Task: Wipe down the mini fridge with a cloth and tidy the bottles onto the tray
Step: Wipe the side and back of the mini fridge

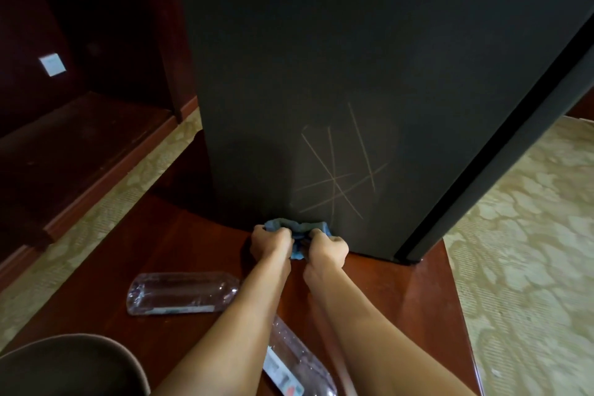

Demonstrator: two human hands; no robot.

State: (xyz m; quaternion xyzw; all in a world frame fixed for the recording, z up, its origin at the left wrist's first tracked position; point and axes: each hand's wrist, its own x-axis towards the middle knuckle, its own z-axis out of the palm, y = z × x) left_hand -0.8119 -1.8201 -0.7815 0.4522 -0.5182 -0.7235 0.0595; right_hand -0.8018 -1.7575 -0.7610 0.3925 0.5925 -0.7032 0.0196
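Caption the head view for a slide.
Both hands, left and right, grip a blue cloth at the scratched mini fridge base.

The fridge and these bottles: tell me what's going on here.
A person grips a bunched blue cloth in both hands, left hand and right hand, at the foot of the dark mini fridge. Pale crossed marks still show on the fridge just above the cloth. Two clear bottles lie on their sides on the wooden surface, not yet on the brown tray at the lower left.
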